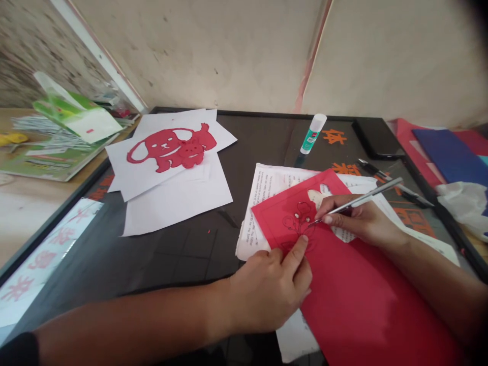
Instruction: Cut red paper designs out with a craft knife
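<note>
Head view: right hand [362,221] grips a craft knife [375,193] at the inked flowers [299,221]; left hand [267,292] presses the red paper [366,290] flat. Fine line work calls for steady pressure.

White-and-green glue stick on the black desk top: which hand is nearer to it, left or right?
Right. The right hand, holding a silver craft knife, is below and right of the white-and-green glue stick; the left hand is farther below it.
</note>
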### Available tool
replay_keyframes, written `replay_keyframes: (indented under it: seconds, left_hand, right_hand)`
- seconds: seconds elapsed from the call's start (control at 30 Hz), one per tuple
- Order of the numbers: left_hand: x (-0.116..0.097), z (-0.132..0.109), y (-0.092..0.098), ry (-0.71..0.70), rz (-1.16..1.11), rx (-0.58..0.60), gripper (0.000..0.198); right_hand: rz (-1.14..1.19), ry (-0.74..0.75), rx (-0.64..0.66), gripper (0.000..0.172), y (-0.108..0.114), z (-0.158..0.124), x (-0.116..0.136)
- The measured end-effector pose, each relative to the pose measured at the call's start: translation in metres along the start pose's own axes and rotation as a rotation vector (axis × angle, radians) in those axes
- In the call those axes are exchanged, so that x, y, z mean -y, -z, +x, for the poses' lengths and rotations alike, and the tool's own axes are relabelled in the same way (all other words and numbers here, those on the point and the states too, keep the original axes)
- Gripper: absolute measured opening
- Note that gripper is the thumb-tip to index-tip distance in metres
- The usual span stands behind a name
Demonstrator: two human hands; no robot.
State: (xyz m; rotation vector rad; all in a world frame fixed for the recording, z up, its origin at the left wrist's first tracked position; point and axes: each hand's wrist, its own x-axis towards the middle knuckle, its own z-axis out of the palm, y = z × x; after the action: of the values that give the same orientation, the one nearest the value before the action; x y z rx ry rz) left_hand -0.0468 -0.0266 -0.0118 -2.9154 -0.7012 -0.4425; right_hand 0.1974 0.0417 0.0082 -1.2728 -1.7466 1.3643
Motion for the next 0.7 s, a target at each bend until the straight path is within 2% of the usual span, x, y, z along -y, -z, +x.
replay_keyframes:
  seconds: [0.37, 0.53, 0.63, 0.7]
  left_hand:
    - [0.0, 0.001, 0.002, -0.004, 0.001, 0.022, 0.032]
    - [0.0, 0.002, 0.003, -0.005, -0.002, -0.013, 0.033]
    - [0.001, 0.003, 0.004, -0.029, 0.001, -0.024, 0.031]
    - [0.002, 0.002, 0.004, -0.046, 0.003, -0.014, 0.03]
  right_hand:
    - [0.114, -0.028, 0.037, 0.027, 0.001, -0.001, -0.002]
    - [0.217, -0.032, -0.031, 0.027, -0.001, -0.002, -0.008]
    - [0.224, -0.001, -0.093, 0.029, -0.001, -0.001, -0.011]
    - [0.189, 0.004, -0.09, 0.029, 0.0, 0.0, -0.011]
